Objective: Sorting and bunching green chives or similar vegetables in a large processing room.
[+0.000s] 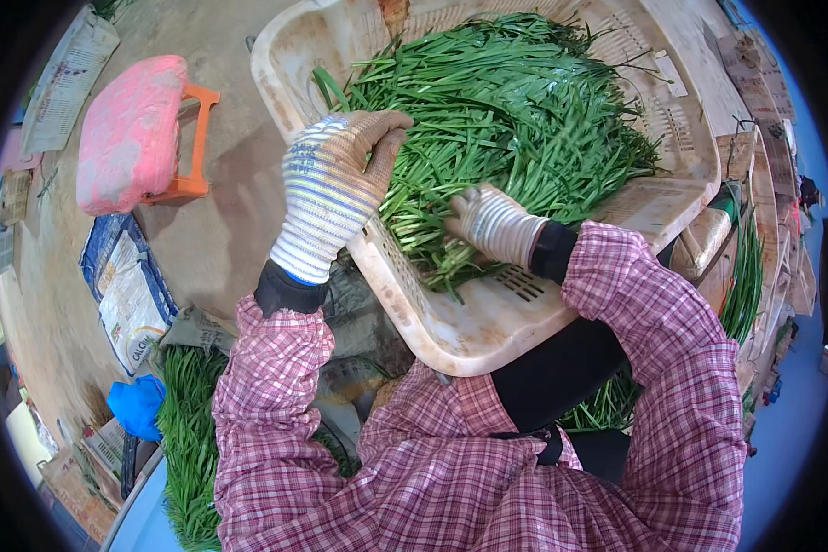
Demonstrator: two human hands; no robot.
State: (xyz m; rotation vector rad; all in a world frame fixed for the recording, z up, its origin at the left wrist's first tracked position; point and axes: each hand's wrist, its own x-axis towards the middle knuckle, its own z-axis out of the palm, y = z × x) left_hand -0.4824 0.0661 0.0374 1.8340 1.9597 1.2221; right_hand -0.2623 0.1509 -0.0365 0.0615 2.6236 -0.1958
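Observation:
Before me, a dirty white plastic basket [448, 352] holds a large heap of leafy green stalks [497, 117] that look like garlic chives. My left hand [341, 179], in a striped knit glove with brown-coated fingers, is over the basket's left rim. Its thumb and forefinger meet, and a few green leaves [328, 88] stick out behind its knuckles, apparently held in the curled fingers. My right hand [493, 221], gloved alike, is low at the pale stem ends near the basket's front. Its fingers are curled and slightly blurred; whether they grip any stems is hidden.
A pink-padded orange stool [134, 134] stands on the floor at left, above a blue-edged white sack [131, 297]. More green bundles [190, 441] lie by my left arm, beside a blue bag [136, 407]. Another bundle [744, 276] and cardboard [766, 172] are at right.

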